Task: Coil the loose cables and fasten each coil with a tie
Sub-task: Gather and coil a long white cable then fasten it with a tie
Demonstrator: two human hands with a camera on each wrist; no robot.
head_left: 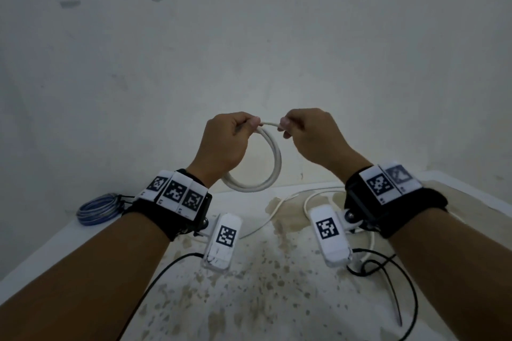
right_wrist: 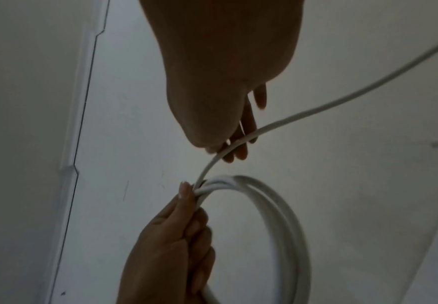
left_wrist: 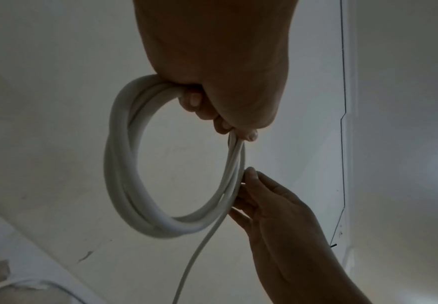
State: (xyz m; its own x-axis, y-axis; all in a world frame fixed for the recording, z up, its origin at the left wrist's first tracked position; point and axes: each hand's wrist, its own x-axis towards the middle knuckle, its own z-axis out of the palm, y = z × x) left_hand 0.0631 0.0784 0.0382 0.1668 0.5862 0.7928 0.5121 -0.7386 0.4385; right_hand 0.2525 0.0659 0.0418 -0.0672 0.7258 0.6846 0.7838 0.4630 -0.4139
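Left fingers are gripping coil; right fingers are pinching tail. Loops risk springing loose if grip is slackening.

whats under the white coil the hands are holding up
Below the white coil lies the stained table, with loose white cable trailing across it. The wrist cameras and forearms cover much of the tabletop, so anything beneath them cannot be seen.
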